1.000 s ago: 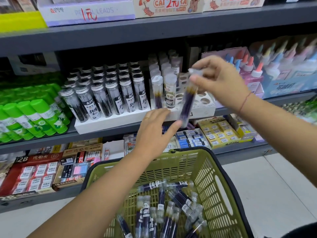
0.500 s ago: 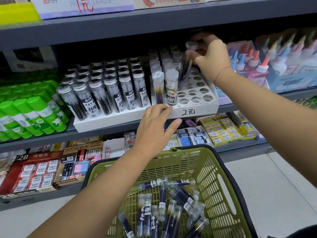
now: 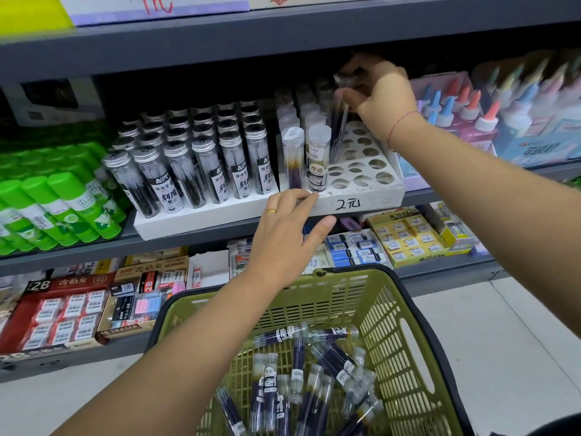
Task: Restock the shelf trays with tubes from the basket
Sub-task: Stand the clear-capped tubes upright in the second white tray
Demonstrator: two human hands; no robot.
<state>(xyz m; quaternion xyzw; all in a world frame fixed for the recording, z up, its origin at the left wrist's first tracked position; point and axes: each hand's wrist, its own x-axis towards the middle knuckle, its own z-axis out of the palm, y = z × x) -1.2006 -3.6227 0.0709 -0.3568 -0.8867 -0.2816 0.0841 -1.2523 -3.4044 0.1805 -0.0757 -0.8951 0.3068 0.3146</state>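
At the bottom centre of the frame sits an olive-green slatted plastic basket [image 3: 396, 366] with a dark rim, and a heap of loose clear plastic tubes with dark blue contents [image 3: 297, 366] lies criss-crossed in its bottom. Above the basket, at the middle of the frame, the left hand [image 3: 283, 237], with a gold ring on one finger, reaches to the grey metal shelf [image 3: 188, 242]. Its grip is released: the straight fingers touch the front top edge of the white cardboard tray with round holes [image 3: 361, 202], which bears a handwritten price mark. Two upright clear tubes [image 3: 318, 158] stand in the tray's front left holes, while most holes to their right are open. Further back, right of centre in the upper half, the right hand [image 3: 383, 99] has its grip clenched on the top of one dark-filled clear tube [image 3: 339, 127], which stands nearly upright with its lower end at the tray's holes. To the left, a second white tray [image 3: 195, 220] is packed with silver-capped tubes with black labels [image 3: 207, 171], and bright green glue sticks [image 3: 63, 209] lie at the left edge. Blurred glue bottles with coloured tips [image 3: 465, 114] fill the upper right.
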